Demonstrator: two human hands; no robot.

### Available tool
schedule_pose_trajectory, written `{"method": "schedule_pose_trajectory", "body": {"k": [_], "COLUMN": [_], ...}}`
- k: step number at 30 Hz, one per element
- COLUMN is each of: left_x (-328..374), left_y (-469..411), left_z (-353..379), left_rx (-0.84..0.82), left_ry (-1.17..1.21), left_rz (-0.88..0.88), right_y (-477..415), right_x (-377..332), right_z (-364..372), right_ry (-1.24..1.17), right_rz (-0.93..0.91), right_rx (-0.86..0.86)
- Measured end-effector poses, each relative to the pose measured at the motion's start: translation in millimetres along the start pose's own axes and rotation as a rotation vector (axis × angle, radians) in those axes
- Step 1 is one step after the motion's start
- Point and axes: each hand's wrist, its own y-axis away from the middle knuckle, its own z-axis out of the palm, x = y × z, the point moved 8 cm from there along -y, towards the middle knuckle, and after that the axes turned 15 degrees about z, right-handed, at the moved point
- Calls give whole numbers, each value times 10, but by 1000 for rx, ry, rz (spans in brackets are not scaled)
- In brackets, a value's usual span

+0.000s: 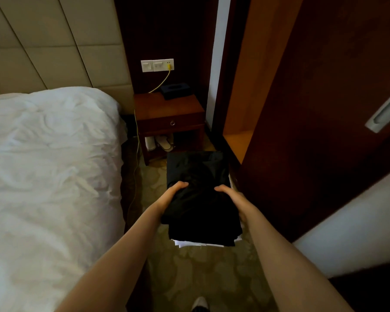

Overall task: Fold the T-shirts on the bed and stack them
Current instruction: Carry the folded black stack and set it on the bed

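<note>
A stack of folded T-shirts [200, 199], black on top with white edges showing underneath at its near end, is held in the air above the carpet, to the right of the bed [50, 165]. My left hand [171, 194] grips the stack's left side, thumb on top. My right hand [234, 199] grips its right side the same way. The fingers of both hands are hidden beneath the cloth. The bed has a rumpled white cover and no T-shirts are visible on it.
A wooden nightstand [169, 115] with a dark tissue box stands ahead, slippers beneath it. A yellow cable [136, 149] runs from the wall socket down along the bed. An open wardrobe with a dark door [313, 109] is on the right. My shoe shows below.
</note>
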Motion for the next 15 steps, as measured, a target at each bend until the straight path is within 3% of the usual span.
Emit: {"method": "schedule_pose_trajectory", "body": {"k": [15], "left_x": [796], "left_y": [-1558], "left_z": [291], "left_rx": [-61], "left_ry": [-22], "left_rz": [32], "right_y": [-920], "right_x": [-1423], "right_z": [-375], "right_ry": [-11], "right_rz": [5], "right_rx": [2]}}
